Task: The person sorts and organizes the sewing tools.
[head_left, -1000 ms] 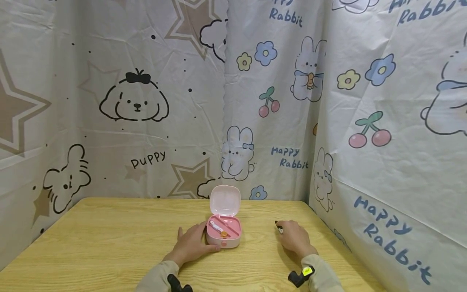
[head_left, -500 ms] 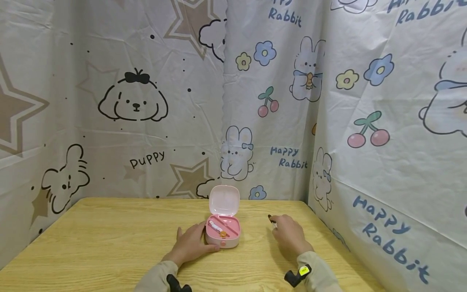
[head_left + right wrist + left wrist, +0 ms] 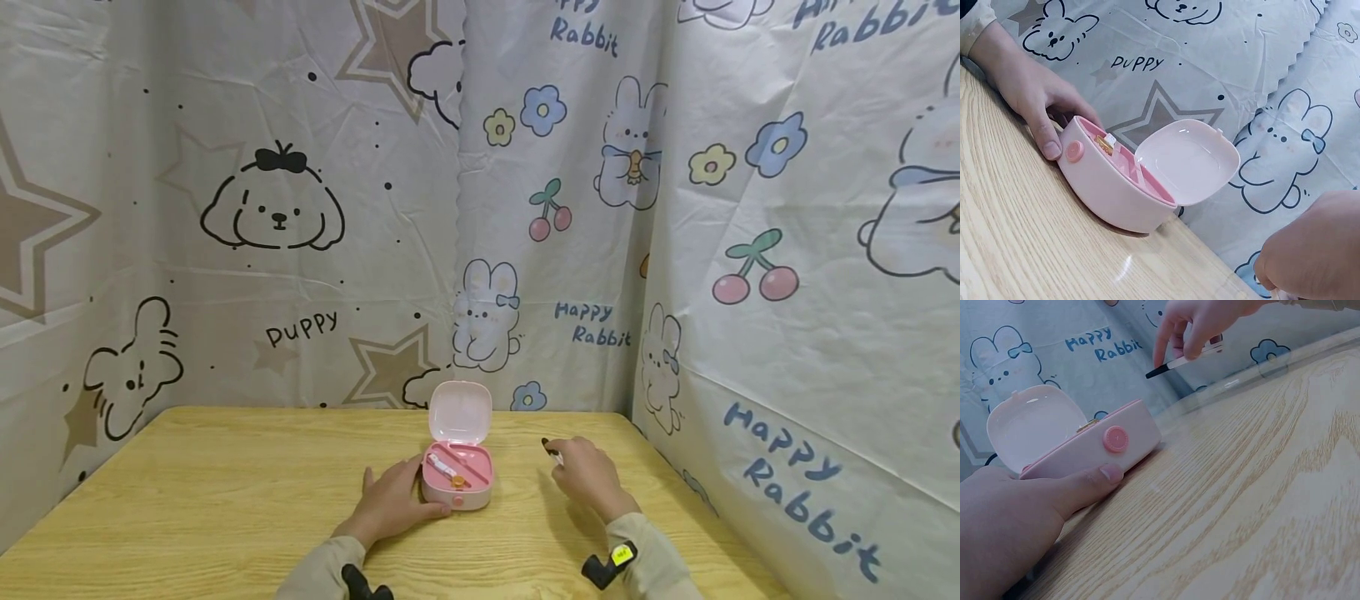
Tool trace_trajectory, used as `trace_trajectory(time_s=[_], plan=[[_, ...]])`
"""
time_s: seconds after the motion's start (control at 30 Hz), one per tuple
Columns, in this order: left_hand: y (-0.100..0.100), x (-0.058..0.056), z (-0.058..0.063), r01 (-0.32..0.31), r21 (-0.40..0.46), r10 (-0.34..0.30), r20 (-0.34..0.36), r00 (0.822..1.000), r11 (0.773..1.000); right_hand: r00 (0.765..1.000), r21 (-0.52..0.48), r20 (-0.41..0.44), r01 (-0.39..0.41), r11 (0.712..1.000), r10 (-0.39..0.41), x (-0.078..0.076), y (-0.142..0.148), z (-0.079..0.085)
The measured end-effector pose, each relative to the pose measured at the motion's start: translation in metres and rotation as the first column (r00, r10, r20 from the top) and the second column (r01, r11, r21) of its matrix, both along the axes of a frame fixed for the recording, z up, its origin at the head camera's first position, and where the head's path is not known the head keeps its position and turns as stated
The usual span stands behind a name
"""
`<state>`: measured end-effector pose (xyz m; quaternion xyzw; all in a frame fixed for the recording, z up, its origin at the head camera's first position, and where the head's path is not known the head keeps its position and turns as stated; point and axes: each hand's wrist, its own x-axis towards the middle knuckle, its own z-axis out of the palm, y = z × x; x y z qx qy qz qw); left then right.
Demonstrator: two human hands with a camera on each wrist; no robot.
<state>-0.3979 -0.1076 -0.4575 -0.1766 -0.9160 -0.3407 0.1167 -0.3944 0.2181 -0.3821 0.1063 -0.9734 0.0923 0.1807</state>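
A small pink case (image 3: 457, 498) stands on the table with its pale lid (image 3: 460, 412) raised. My left hand (image 3: 388, 502) holds the case at its left side, thumb across the front below the round pink button (image 3: 1116, 439). In its divided pink tray lie a slim white item (image 3: 442, 465) and a small orange-yellow piece (image 3: 458, 481). To the right, apart from the case, my right hand (image 3: 588, 473) pinches a slim white stick with a black tip (image 3: 1175, 364) above the table. The right wrist view barely shows that stick.
The wooden table (image 3: 262, 483) extends on both sides of the case. Behind it and at the right hang printed curtains (image 3: 555, 250) with rabbits, a puppy and stars. A black wrist mount (image 3: 609, 567) sits on the right sleeve.
My right hand has moved left and slightly away from me with the stick, nearer the case. The left hand and the case stay put.
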Motion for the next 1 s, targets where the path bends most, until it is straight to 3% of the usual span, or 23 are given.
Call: trace_trajectory(time_s=[0.5,1.0], plan=[[0.0,-0.001,-0.001,-0.008,-0.027,0.008,0.006,1.0,1.0,0.998,0.016,-0.003,-0.058,0.998,0.058,0.002,-0.023,0.012],[0.004,-0.004,-0.001,-0.024,-0.002,0.024,0.021,0.999,1.0,0.993,0.059,0.007,-0.122,0.991,0.122,-0.002,-0.049,0.015]])
